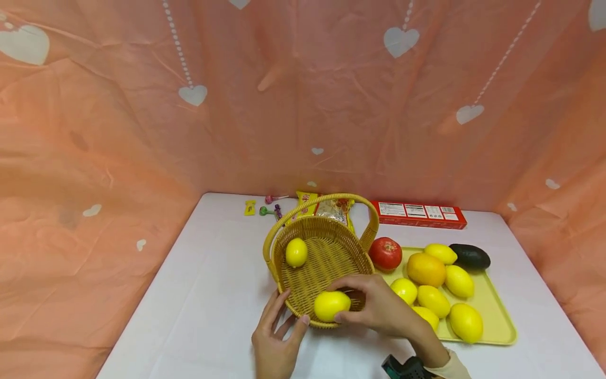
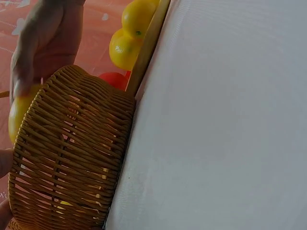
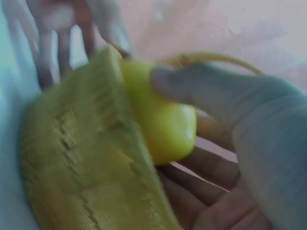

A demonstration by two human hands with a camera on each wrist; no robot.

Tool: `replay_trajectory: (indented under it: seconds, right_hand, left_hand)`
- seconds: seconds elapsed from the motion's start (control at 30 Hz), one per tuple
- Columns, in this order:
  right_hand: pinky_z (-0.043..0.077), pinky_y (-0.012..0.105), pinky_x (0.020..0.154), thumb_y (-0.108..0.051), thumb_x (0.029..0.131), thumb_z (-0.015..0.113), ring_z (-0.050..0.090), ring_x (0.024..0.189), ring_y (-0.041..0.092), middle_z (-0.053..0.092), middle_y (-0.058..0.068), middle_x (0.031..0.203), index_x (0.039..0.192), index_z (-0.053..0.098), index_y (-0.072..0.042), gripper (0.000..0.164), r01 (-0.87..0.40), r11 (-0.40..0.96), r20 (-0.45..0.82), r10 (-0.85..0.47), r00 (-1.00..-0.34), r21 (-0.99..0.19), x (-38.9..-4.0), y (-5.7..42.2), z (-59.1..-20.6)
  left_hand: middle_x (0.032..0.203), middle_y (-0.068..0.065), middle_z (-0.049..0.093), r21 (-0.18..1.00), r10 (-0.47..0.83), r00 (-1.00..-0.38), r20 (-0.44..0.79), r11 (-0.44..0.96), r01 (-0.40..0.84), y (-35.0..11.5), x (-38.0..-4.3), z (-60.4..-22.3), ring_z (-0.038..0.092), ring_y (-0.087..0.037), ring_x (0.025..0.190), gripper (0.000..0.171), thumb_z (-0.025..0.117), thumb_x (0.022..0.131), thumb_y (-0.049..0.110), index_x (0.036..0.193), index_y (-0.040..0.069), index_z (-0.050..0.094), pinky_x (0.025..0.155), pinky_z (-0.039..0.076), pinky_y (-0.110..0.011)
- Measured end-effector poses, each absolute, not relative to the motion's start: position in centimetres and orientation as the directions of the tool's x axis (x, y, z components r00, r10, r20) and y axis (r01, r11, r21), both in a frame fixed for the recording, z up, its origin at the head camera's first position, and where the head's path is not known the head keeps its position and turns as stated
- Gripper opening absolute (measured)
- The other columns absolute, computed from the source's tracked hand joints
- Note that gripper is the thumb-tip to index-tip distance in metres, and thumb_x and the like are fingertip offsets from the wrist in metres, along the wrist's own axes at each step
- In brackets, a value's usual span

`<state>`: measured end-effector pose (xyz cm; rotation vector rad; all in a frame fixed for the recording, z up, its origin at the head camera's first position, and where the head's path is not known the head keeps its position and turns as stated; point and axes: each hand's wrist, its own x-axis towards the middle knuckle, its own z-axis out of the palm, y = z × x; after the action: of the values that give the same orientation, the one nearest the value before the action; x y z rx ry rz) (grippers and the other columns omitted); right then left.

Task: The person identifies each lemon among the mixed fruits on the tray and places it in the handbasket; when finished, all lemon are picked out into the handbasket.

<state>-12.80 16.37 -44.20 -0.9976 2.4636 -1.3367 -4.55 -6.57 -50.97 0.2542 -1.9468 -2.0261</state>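
A round wicker basket with an arched handle stands on the white table. One lemon lies inside it, at the left. My right hand grips a second lemon at the basket's near rim, thumb on the near side and fingers behind. In the right wrist view this lemon sits right against the rim. My left hand holds the basket's near left rim, thumb and fingertips spread along it. The left wrist view shows the woven outer wall close up.
Right of the basket, a yellow tray bears several lemons, an orange-yellow fruit and a dark avocado. A pomegranate sits between basket and tray. Behind are a red box, a yellow snack bag and small candies.
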Motion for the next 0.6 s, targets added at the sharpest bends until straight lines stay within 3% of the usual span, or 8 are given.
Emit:
replay_trajectory:
  seconds: [0.17,0.3,0.43,0.6]
  right_hand:
    - [0.066,0.04,0.103,-0.027,0.094,0.09,0.073,0.12,0.011,0.079,-0.006,0.13,0.13,0.078,-0.019,0.038,-0.532,0.383,0.211,-0.626,-0.751,-0.755,-12.1,14.3,-44.8]
    - [0.064,0.035,0.107,-0.022,0.095,0.089,0.075,0.122,0.018,0.08,-0.001,0.131,0.133,0.078,-0.014,0.041,-0.535,0.326,0.248,-0.624,-0.741,-0.78,-11.8,13.9,-44.9]
    - [0.06,0.033,0.111,-0.011,0.096,0.087,0.074,0.126,0.024,0.078,0.004,0.136,0.138,0.076,-0.01,0.044,-0.434,0.206,0.23,-0.612,-0.756,-0.877,-12.3,15.4,-44.7]
    - [0.061,0.035,0.112,0.005,0.097,0.078,0.072,0.13,0.019,0.075,0.012,0.14,0.14,0.072,0.0,0.044,-0.336,0.021,0.263,-0.577,-0.774,-0.942,-13.6,18.9,-44.3]
  left_hand:
    - [0.165,-0.024,0.05,0.996,-0.363,-0.928,0.087,-0.002,0.094,-6.5,-4.4,-50.9,0.056,-0.05,0.144,0.06,0.09,0.091,0.007,0.147,0.001,0.067,0.1,0.066,-0.04]
    - [0.164,-0.024,0.05,0.997,-0.381,-0.921,0.075,-0.005,0.083,-6.5,-4.0,-50.8,0.055,-0.049,0.144,0.06,0.09,0.09,0.005,0.146,-0.001,0.067,0.1,0.066,-0.038]
    - [0.163,-0.023,0.052,0.996,-0.384,-0.92,0.079,-0.004,0.087,-6.5,-4.0,-50.8,0.056,-0.048,0.143,0.06,0.09,0.09,0.005,0.145,-0.001,0.068,0.099,0.067,-0.039]
    - [0.165,-0.023,0.05,0.992,-0.355,-0.927,0.12,0.021,0.121,-6.7,-4.5,-51.2,0.056,-0.051,0.144,0.06,0.09,0.092,0.008,0.147,0.001,0.067,0.1,0.066,-0.044]
